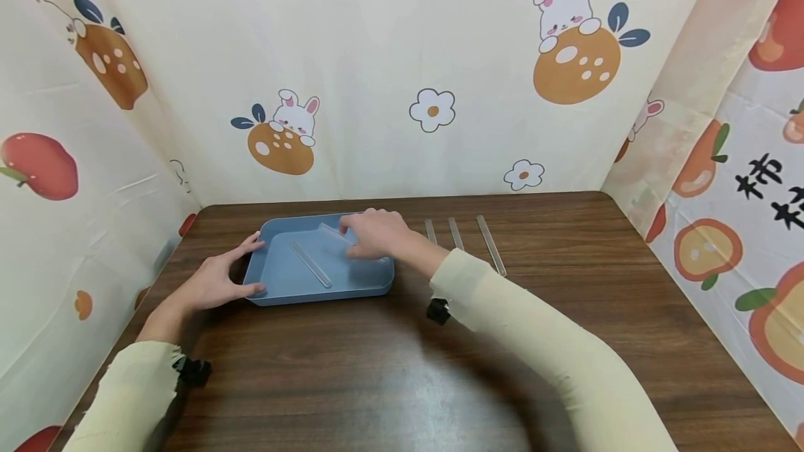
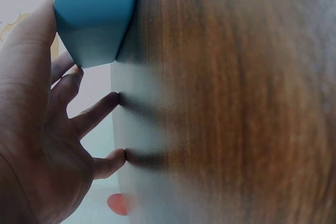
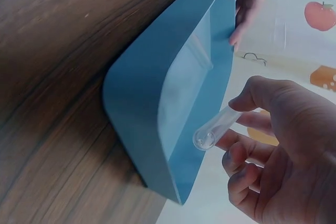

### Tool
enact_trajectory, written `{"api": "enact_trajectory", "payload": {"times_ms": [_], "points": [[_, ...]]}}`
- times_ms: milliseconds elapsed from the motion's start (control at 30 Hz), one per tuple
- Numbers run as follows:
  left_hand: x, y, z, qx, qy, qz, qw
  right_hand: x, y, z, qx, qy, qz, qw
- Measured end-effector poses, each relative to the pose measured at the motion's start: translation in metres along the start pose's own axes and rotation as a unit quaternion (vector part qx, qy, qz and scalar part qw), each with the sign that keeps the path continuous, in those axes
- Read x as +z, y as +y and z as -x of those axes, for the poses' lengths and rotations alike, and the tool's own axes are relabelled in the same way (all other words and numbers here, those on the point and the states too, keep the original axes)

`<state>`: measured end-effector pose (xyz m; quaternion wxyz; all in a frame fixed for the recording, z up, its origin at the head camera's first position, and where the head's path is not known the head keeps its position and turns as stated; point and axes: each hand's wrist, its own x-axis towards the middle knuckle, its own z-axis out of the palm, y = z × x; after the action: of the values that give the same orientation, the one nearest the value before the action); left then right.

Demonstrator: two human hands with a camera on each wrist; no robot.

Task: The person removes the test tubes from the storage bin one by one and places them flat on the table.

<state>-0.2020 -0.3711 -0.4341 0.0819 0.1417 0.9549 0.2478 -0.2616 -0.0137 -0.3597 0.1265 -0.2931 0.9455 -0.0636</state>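
Observation:
A blue rectangular tray (image 1: 283, 277) stands on the left half of the table. At its left end my left hand (image 1: 216, 281) holds it, thumb at the near corner and a finger at the rim farther back; the other fingertips touch the table in the left wrist view. My right hand (image 1: 377, 234) is over the tray's right part and pinches a clear test tube (image 3: 215, 129) between thumb and fingers. The tube's rounded end points out of the grip. Another clear test tube (image 1: 310, 264) lies slantwise on the tray floor.
Right of the tray, three more clear tubes (image 1: 491, 245) lie in a row on the brown wooden table (image 1: 565, 264), two partly behind my right arm. A printed curtain (image 1: 377, 54) surrounds the back and sides.

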Motion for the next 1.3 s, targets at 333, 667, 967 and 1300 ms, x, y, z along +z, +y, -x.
{"api": "enact_trajectory", "payload": {"times_ms": [333, 667, 967, 1300], "points": [[0.000, -0.001, -0.001, 0.000, 0.004, -0.005, 1.0000, 0.003, 0.021, 0.013, 0.011, 0.016, -0.005, 1.000], [0.001, 0.001, 0.000, 0.001, 0.003, -0.003, 1.0000, 0.003, 0.034, 0.027, 0.011, 0.017, 0.008, 1.000], [0.000, -0.001, 0.000, 0.002, 0.001, -0.009, 1.0000, 0.004, 0.043, 0.042, 0.004, 0.027, 0.026, 0.999], [0.001, 0.001, -0.001, 0.006, 0.004, -0.008, 0.9999, 0.010, 0.058, 0.061, 0.001, 0.071, 0.018, 0.997]]}}
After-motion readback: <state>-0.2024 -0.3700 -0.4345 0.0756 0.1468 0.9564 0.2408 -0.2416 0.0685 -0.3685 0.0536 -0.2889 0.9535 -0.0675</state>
